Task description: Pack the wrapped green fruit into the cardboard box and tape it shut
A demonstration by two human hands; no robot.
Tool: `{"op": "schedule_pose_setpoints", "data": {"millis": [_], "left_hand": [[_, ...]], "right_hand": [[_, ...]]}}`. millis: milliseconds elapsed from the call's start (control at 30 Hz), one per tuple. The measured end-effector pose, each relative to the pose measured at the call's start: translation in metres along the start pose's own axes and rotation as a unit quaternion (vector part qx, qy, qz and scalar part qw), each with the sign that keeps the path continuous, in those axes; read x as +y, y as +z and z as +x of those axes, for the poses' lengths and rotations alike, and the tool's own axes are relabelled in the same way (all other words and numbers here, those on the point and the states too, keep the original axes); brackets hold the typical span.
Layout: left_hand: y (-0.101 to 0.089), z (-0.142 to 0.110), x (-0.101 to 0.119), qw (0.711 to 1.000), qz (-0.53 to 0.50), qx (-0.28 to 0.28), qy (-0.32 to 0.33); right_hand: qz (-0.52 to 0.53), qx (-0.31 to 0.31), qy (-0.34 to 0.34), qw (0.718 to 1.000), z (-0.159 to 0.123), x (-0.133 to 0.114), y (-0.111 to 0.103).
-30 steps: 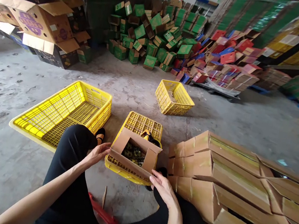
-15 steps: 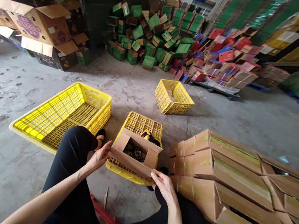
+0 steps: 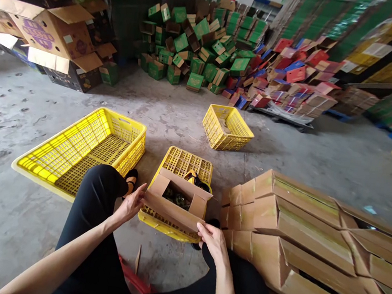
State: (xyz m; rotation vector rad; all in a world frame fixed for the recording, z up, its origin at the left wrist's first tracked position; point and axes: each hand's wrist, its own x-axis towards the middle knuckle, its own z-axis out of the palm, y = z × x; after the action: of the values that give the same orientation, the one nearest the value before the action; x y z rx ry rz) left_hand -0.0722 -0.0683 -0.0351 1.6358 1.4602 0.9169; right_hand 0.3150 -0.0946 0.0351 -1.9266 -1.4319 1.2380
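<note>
An open cardboard box (image 3: pixel 173 213) sits on an upturned yellow plastic crate (image 3: pixel 189 159) between my knees. Dark greenish contents (image 3: pixel 177 197) show inside it, too unclear to name. My left hand (image 3: pixel 132 205) has its fingers closed at the left end of the box's near flap. At the flap's right corner, my right hand (image 3: pixel 213 240) pinches the cardboard between thumb and fingers. Just behind the box, on the same crate, lies a yellow-and-black tool that looks like a tape dispenser (image 3: pixel 194 178), partly covered by the far flap.
A large yellow crate (image 3: pixel 97 153) stands at my left, and a smaller one (image 3: pixel 228 128) stands ahead. Stacked cardboard boxes (image 3: pixel 301 228) rise close at my right. Heaps of green boxes (image 3: pixel 197 55) and red and blue boxes (image 3: pixel 292 73) fill the back.
Almost nothing differs. The near flap and my right hand have shifted very slightly up and left; both hands stay at the flap's ends.
</note>
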Motion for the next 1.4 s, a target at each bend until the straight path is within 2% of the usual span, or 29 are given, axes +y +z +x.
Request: {"op": "schedule_pose_setpoints", "data": {"millis": [233, 333, 500, 600, 700, 800, 1033, 1300, 1400], "left_hand": [[0.002, -0.002, 0.004, 1.000, 0.006, 0.002, -0.002], [0.007, -0.003, 0.004, 1.000, 0.014, 0.008, 0.020], [0.010, -0.005, 0.002, 0.994, 0.066, 0.019, 0.084], [0.008, -0.008, 0.009, 0.984, 0.121, 0.017, 0.129], [0.011, -0.011, 0.023, 0.961, 0.183, -0.019, 0.206], [0.023, -0.015, 0.036, 0.935, 0.232, -0.067, 0.259], [0.056, -0.019, 0.041, 0.905, 0.354, -0.099, 0.213], [0.061, -0.019, 0.041, 0.889, 0.400, -0.088, 0.205], [0.061, -0.019, 0.038, 0.885, 0.405, -0.082, 0.214]], "right_hand": [[-0.045, 0.028, -0.001, 0.999, 0.002, -0.003, 0.003], [-0.058, 0.047, -0.002, 0.997, 0.005, -0.003, 0.006], [-0.062, 0.060, 0.001, 0.996, 0.008, -0.002, 0.008], [-0.063, 0.065, 0.002, 0.996, 0.008, -0.001, 0.009], [-0.065, 0.071, 0.004, 0.995, 0.007, -0.002, 0.009], [-0.072, 0.083, 0.005, 0.994, 0.008, -0.005, 0.010], [-0.091, 0.098, 0.005, 0.991, 0.005, -0.013, 0.011], [-0.128, 0.109, 0.006, 0.986, 0.009, -0.024, 0.011], [-0.146, 0.141, -0.010, 0.979, -0.005, -0.026, 0.000]]}}
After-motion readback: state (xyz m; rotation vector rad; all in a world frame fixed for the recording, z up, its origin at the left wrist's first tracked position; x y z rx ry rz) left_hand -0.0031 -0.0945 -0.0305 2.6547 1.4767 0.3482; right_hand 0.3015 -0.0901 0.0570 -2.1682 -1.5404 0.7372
